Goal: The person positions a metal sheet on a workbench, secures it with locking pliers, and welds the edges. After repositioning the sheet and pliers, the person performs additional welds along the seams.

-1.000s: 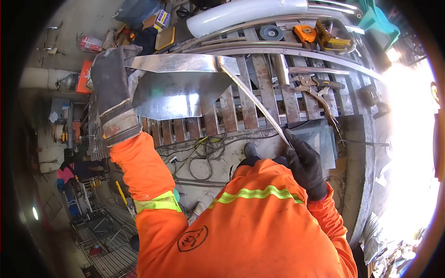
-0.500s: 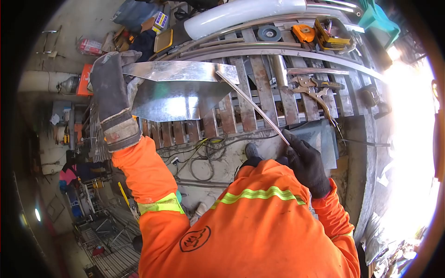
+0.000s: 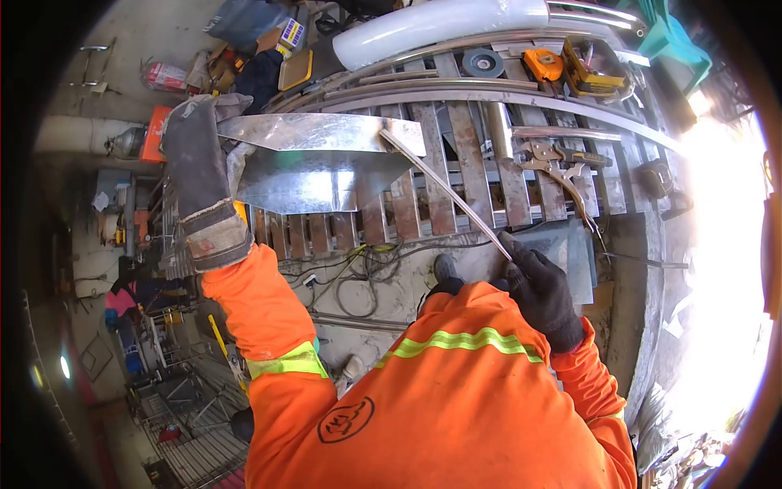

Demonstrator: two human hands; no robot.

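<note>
My left hand [image 3: 199, 155], in a thick grey work glove, is at the left end of a bent, shiny sheet metal piece [image 3: 318, 132] and grips its edge. The lower face of the piece shows dark reflections over the slatted metal bench [image 3: 405, 204]. In a black glove, my right hand [image 3: 542, 289] is closed around the near end of a thin metal rod [image 3: 448, 191]. The rod slants up to the left, and its far tip lies against the right part of the sheet metal.
Locking pliers [image 3: 558, 167], a grinding disc [image 3: 482, 63], an orange tape measure [image 3: 542, 64] and a yellow tray [image 3: 593, 69] lie on the bench's far right. A white roll [image 3: 440, 31] lies behind. Cables [image 3: 366, 277] trail on the floor below.
The view has shifted slightly, so the bench and its objects appear a little lower and to the right. Both hands keep their holds, with the rod tip still at the sheet metal.
</note>
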